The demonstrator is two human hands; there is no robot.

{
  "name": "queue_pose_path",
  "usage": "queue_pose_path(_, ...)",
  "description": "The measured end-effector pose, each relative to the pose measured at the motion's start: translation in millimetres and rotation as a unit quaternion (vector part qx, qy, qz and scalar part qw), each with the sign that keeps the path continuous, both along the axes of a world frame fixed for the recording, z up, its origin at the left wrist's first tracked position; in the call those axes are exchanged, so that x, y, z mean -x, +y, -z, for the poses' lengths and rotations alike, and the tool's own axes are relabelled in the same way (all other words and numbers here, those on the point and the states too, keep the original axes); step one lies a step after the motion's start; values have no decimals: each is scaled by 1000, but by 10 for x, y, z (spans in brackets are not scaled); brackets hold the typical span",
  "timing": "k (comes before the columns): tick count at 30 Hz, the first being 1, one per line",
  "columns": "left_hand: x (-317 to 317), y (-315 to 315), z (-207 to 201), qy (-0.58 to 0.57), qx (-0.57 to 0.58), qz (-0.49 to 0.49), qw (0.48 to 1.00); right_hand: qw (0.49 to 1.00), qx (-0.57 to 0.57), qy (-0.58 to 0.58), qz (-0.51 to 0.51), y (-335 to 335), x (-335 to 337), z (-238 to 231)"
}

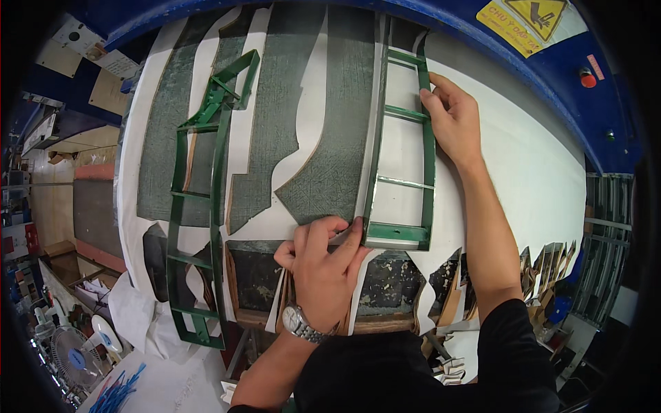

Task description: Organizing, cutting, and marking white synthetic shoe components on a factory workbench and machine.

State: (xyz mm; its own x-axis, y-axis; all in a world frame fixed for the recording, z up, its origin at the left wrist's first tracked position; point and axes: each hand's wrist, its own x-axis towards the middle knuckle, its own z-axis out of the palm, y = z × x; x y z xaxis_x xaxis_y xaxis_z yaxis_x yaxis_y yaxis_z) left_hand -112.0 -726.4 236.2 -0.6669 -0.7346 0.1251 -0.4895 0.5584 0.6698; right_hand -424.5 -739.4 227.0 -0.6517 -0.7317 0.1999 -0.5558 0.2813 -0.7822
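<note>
A long green metal cutting die (406, 232) with several crossbars lies on a layered white sheet (516, 158). My right hand (453, 120) grips its right rail near the upper end, with thumb and fingers bent around the edge. At the lower left corner of the die, my left hand (320, 258) has its fingertips closed on the rail; what lies under the fingers is partly hidden. A second green cutting die (216, 234), with an angled top end, rests farther left, touched by neither hand. A watch (295, 320) sits on my left wrist.
Through cut-out gaps in the sheet shows a scuffed dark green board (334, 124). A blue machine beam (447, 31) spans the far side, with a red button (587, 77) and a yellow warning sign (527, 24). Ragged sheet edges hang at the front. A fan (72, 354) stands lower left.
</note>
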Motion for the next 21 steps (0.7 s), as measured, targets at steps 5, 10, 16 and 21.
queue_pose_path(5, -14, 14, 21, 7, 3, -2, 1000, 1000, 9, 8, -7, -31, -20, -29)
queue_pose_path(10, -13, 23, 35, 11, 0, -5, 1000, 1000, 2, 13, -17, -85, -26, 15)
queue_pose_path(16, -14, 22, 49, 14, 4, -8, 1000, 1000, 2, 18, -7, -61, -33, 5)
queue_pose_path(21, -12, 14, 33, 8, 1, -5, 1000, 1000, 3, 10, -6, -70, -58, -10)
